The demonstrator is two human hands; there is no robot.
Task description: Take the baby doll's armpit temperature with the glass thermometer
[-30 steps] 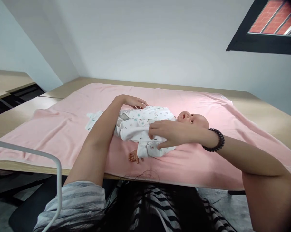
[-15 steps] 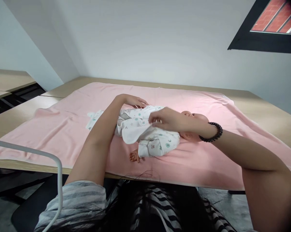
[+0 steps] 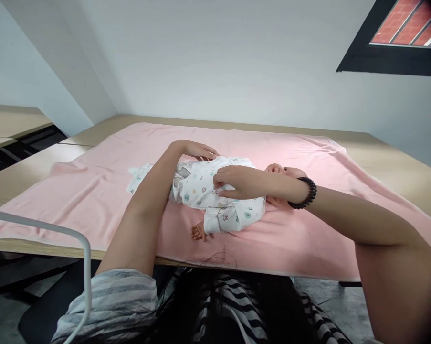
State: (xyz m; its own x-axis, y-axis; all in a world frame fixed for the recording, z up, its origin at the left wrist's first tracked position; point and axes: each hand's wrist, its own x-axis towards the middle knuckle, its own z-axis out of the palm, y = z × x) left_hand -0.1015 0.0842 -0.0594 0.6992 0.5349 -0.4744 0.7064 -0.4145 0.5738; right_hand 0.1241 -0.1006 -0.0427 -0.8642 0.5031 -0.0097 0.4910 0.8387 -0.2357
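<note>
A baby doll lies on its back, head to the right, dressed in a white printed baby garment. My right hand is over the doll's chest, thumb and fingers apart, on or just above the cloth; its forearm crosses in front of the doll's head. At the far side of the doll's waist, my left hand rests with fingers stretched along the edge of the garment. The near front flap lies flat across the belly. One doll hand sticks out of the near sleeve. My left forearm hides part of the legs.
A pink blanket with some wrinkles covers most of the wooden table. Behind stands a plain wall with a dark-framed window at upper right. A white bent tube curves across the lower left.
The garment's front flap, lifted and folded half a second ago, now lies down over the doll's belly. My right hand has shifted slightly left and loosened from it. The left hand stays put.
</note>
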